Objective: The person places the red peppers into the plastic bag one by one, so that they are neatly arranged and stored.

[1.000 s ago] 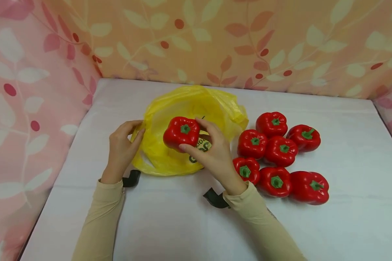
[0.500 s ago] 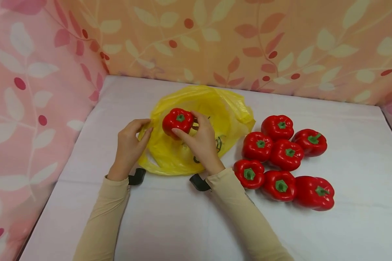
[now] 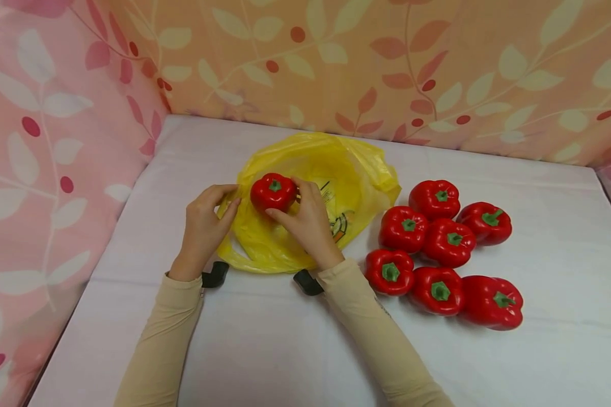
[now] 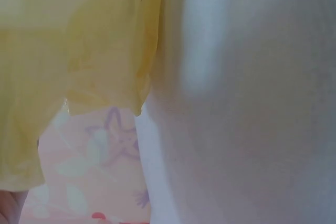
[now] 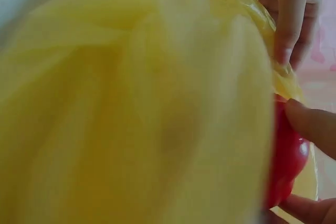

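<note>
At the far left hangs a pink leaf-patterned cloth (image 3: 35, 141), beside a table spread with white cloth (image 3: 254, 345). Next comes a beige left sleeve (image 3: 155, 345), and from its cuff the left hand (image 3: 203, 226) reaches up, thumb and fingers nearly together, pinching the left edge of a yellow plastic bag (image 3: 270, 254). A black piece (image 3: 215, 275) sits just beside that wrist. The bag lies crumpled on the table with its mouth spread wide and dark print showing on it. Over the left part of that mouth, close to the left hand, is a red pepper (image 3: 271, 195), its green stem facing up; whether it touches the plastic underneath I cannot tell. The right hand (image 3: 308, 223) grips this pepper from its right side, thumb and fingers parted by its width. Below that hand are another black piece at the wrist and the right sleeve (image 3: 371, 333). Farther right, seven more red peppers (image 3: 449, 243) rest on the white cloth in a loose cluster, stems showing, near the bag.
</note>
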`<move>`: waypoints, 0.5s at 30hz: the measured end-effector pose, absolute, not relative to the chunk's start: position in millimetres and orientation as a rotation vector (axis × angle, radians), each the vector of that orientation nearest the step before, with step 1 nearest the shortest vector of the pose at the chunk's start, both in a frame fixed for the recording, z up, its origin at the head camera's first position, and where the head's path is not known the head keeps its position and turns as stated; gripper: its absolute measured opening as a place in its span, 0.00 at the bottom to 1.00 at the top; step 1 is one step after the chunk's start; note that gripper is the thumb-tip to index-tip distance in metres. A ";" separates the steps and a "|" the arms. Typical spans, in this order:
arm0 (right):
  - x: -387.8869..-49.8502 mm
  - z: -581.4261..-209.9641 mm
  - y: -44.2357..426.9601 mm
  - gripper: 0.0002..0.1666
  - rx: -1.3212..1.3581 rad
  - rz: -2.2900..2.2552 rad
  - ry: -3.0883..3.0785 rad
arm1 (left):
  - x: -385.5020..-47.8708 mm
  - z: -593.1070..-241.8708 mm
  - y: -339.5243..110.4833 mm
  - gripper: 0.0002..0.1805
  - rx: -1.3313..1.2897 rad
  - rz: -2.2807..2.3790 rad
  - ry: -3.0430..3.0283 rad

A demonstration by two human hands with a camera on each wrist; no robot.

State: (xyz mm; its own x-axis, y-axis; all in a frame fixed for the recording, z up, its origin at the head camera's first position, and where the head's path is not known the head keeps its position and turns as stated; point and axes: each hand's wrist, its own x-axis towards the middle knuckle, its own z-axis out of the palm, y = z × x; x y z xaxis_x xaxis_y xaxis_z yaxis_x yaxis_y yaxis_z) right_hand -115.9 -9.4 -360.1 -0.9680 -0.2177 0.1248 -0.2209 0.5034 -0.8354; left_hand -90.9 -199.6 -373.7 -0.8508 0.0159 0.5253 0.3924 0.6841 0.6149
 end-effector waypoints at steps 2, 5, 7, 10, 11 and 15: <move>-116.9 -358.7 -14.1 0.43 0.378 1.492 -2.713 | -90.2 -373.8 -200.3 0.13 -0.313 -1.039 -2.408; -118.6 -358.1 -21.8 0.43 0.360 1.455 -2.688 | -89.7 -374.6 -201.0 0.13 -0.309 -1.043 -2.396; -119.3 -359.8 -25.3 0.44 0.358 1.422 -2.686 | -89.8 -375.0 -200.9 0.12 -0.314 -1.043 -2.389; -119.8 -364.2 -26.4 0.47 0.346 1.422 -2.700 | -90.7 -375.9 -200.9 0.12 -0.315 -1.045 -2.386; -119.9 -364.8 -25.8 0.48 0.339 1.430 -2.708 | -90.9 -375.6 -200.8 0.12 -0.318 -1.046 -2.386; -122.0 -366.3 -22.1 0.48 0.303 1.512 -2.720 | -91.0 -374.0 -200.6 0.12 -0.314 -1.059 -2.384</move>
State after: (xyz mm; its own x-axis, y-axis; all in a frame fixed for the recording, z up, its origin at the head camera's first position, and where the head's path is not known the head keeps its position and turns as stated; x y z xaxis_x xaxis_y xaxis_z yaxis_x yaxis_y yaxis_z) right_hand -122.0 -22.1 -366.3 -0.9811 -0.1613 0.1069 -0.1759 0.5137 -0.8397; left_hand -91.0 -200.6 -374.0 -0.8441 0.0045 0.5362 0.4008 0.6695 0.6253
